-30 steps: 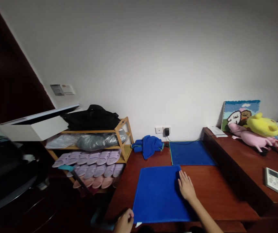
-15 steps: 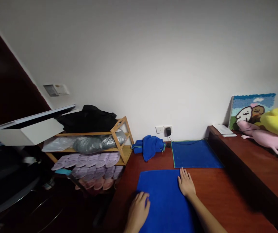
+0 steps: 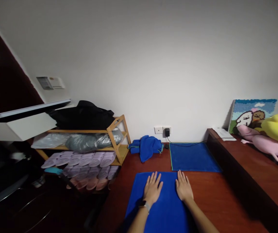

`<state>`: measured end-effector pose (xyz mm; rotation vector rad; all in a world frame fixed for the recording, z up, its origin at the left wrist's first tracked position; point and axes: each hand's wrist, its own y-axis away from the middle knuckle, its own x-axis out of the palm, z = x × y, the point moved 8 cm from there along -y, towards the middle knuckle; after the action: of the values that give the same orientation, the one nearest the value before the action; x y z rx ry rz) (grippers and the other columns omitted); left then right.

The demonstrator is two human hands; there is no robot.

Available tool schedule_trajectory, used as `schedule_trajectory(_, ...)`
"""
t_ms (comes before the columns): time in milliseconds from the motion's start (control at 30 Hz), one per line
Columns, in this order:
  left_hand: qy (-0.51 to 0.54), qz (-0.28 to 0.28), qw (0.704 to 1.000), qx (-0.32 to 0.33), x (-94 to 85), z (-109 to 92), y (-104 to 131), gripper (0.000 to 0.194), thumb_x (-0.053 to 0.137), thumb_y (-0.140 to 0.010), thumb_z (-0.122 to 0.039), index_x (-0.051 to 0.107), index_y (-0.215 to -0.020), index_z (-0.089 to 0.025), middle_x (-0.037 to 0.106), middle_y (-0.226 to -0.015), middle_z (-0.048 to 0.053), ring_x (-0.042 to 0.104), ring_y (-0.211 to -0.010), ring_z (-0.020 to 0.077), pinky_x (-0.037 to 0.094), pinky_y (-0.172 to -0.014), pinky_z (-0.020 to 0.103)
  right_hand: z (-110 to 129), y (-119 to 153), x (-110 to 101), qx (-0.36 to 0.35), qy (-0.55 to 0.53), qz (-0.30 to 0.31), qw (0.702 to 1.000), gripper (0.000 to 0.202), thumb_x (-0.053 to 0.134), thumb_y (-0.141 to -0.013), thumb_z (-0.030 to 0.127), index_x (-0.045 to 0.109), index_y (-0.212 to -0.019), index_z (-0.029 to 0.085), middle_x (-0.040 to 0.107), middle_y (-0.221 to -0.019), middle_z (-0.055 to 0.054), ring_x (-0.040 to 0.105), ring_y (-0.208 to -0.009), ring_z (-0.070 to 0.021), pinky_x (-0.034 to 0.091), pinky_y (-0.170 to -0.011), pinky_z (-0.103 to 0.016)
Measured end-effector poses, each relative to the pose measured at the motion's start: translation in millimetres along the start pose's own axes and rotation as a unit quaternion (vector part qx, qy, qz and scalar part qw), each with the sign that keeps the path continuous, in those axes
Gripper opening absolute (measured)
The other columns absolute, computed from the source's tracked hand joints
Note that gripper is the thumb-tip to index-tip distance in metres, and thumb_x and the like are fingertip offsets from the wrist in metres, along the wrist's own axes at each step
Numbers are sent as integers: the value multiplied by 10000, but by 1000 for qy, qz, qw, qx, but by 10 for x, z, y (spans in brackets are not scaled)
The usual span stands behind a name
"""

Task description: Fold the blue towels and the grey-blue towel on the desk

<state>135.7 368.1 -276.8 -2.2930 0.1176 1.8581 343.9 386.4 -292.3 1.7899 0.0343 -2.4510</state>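
A blue cloth [image 3: 166,210] lies spread on the reddish-brown table [image 3: 211,194], its lower part running out of view. My left hand [image 3: 152,189] rests flat on the cloth's upper part, fingers stretched out, a watch on the wrist. On the cloth's right edge lies my right hand [image 3: 184,187], also flat with straight fingers. Just beyond it, a second blue cloth with green edging [image 3: 194,157] is laid out flat. Further left, a bunched heap of blue cloths [image 3: 147,147] sits against the wall.
A wooden rack [image 3: 118,139] with slippers and bags stands left of the table. A black plug [image 3: 167,132] sits in the wall socket, its cord crossing the far cloth. The raised ledge [image 3: 255,152] on the right carries plush toys [image 3: 266,139], papers and a picture.
My left hand has moved up and inward from the cloth's left edge and flattened out. My right hand stays at the right edge. The view has shifted slightly.
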Motion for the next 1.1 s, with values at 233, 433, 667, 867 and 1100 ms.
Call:
schedule_trajectory(233,-49,-29,994,-95,-287,1090,207,634,260,-1054,-556,335,-1604,-250,284,-1692,72,230,-1569,250,230,-1268,479,10,7,4,4,10,-1,1000,683,140,-1025,421,203,-1623,97,190,-1699,-50,144,-1579,-201,94,-1284,-405)
schedule_trajectory(433,-40,-42,994,-95,-250,1040,219,631,270,-1053,-538,345,-1601,-234,277,-1696,83,222,-1572,253,227,-1270,466,69,56,-42,13,34,2,999,671,132,-1026,412,182,-1631,126,162,-1706,-23,126,-1581,-199,106,-1282,-406)
schedule_trajectory(667,-45,-34,994,-93,-304,1072,208,608,299,-1046,-486,355,-1599,-241,322,-1679,72,241,-1566,278,195,-1277,512,136,154,-1,23,20,8,999,681,141,-1026,431,218,-1624,117,185,-1702,-42,124,-1582,-213,99,-1284,-423)
schedule_trajectory(867,-24,-78,997,10,-252,96,56,588,244,-1060,-401,321,-1608,-205,345,-1668,79,247,-1564,271,202,-1282,522,120,128,25,15,14,5,1000,670,139,-1026,423,215,-1626,133,179,-1703,-43,123,-1582,-213,112,-1281,-427)
schedule_trajectory(1100,72,-26,996,33,294,-1019,51,610,126,-1074,-458,339,-1604,-246,339,-1672,53,232,-1569,204,196,-1294,459,59,123,177,-27,55,14,998,643,190,-1010,355,302,-1606,141,164,-1706,-42,92,-1585,-239,86,-1276,-440)
